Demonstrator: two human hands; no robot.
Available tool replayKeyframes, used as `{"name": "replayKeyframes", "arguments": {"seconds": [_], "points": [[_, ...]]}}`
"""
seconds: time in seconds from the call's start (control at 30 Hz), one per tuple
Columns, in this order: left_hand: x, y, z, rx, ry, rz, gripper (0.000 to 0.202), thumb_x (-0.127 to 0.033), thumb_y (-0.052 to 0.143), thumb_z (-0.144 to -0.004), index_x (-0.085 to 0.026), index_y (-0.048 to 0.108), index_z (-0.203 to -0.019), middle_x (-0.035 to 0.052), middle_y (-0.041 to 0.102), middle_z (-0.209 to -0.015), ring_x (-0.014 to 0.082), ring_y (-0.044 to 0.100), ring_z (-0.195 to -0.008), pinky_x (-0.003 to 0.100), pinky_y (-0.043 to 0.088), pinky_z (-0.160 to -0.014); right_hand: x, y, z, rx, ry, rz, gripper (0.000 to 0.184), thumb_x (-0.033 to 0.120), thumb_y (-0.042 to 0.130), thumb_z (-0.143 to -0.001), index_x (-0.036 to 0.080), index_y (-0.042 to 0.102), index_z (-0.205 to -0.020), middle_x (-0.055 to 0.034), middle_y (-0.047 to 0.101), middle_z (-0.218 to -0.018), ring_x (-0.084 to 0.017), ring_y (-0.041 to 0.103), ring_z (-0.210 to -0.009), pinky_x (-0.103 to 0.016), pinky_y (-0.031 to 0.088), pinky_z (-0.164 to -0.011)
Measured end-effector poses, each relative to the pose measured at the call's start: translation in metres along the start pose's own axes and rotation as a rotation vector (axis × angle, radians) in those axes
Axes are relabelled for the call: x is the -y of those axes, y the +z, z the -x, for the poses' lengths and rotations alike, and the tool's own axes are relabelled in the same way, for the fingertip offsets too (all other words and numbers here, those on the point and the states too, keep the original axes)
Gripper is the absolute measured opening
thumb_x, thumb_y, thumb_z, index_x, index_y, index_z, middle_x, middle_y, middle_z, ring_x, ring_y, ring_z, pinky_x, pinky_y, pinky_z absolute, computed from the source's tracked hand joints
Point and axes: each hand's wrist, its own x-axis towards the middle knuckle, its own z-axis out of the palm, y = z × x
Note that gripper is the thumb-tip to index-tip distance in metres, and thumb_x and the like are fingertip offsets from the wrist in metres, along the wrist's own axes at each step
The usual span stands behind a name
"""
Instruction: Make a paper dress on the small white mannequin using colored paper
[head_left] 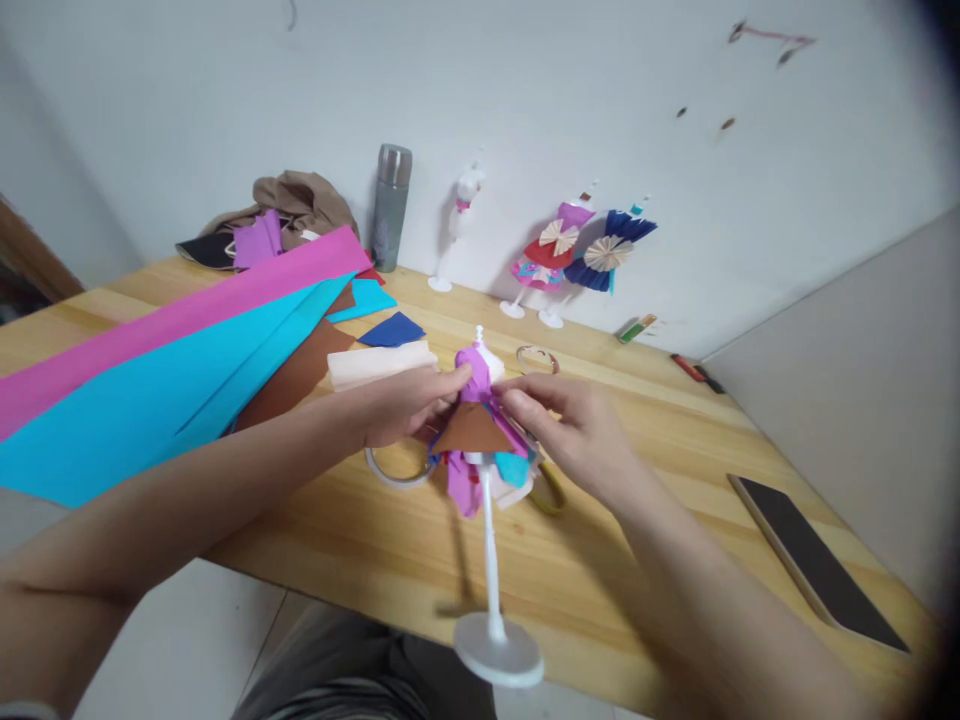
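Note:
I hold a small white mannequin [487,357] on a thin stand with a round base [498,650], lifted above the wooden table's [660,470] near edge. It wears a purple paper top and a skirt of brown, purple and blue paper [472,430]. My left hand [405,403] pinches the paper at the figure's waist from the left. My right hand [574,425] pinches it from the right, fingers closed on the paper.
Long pink [172,320] and cyan [150,400] paper sheets lie at the left, with brown, blue and cream pieces beside them. Tape rolls [394,472] lie under my hands. Dressed mannequins [559,250], a grey bottle [391,205] and cloth [292,205] stand by the wall. A phone [814,560] lies right.

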Motion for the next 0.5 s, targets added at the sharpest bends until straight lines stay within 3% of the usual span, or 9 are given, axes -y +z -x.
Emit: {"name": "replayKeyframes", "arguments": {"seconds": [0.13,0.23,0.33,0.5], "points": [[-0.013,-0.006,0.003,0.022,-0.149,-0.121,0.065,-0.077,0.062,-0.074,-0.013,0.07,-0.079,0.0105,0.073,-0.076,0.0206,0.068,-0.067,0.032,0.054,-0.064,0.0,0.0,-0.015,0.031,0.081,-0.027,0.042,0.053,0.055,-0.088,0.019,0.058,-0.064,-0.0011,0.055,-0.058,-0.015,0.048,-0.055,-0.029,0.036,-0.052],[-0.019,-0.008,0.007,-0.012,-0.02,-0.233,0.04,-0.054,0.075,-0.072,-0.014,0.07,-0.075,0.0072,0.075,-0.075,0.0174,0.069,-0.067,0.026,0.053,-0.061,-0.006,-0.001,-0.019,0.091,0.116,-0.086,0.045,0.06,0.058,-0.084,0.02,0.056,-0.064,-0.001,0.052,-0.06,-0.015,0.046,-0.057,-0.029,0.034,-0.053],[-0.018,-0.004,0.01,-0.063,0.101,-0.377,0.013,-0.026,0.07,-0.072,-0.016,0.069,-0.064,0.0,0.069,-0.06,0.0118,0.067,-0.059,0.018,0.05,-0.056,-0.008,-0.001,-0.02,0.215,0.182,-0.159,0.048,0.065,0.063,-0.077,0.019,0.055,-0.065,0.0001,0.05,-0.061,-0.014,0.044,-0.058,-0.029,0.033,-0.053],[-0.015,0.01,0.014,-0.099,0.113,-0.419,0.013,-0.017,0.062,-0.072,-0.016,0.068,-0.06,-0.0012,0.067,-0.057,0.0109,0.065,-0.055,0.018,0.05,-0.053,-0.01,-0.001,-0.02,0.252,0.239,-0.206,0.045,0.061,0.063,-0.078,0.02,0.053,-0.062,0.0028,0.043,-0.058,-0.012,0.038,-0.054,-0.027,0.029,-0.049]]}}
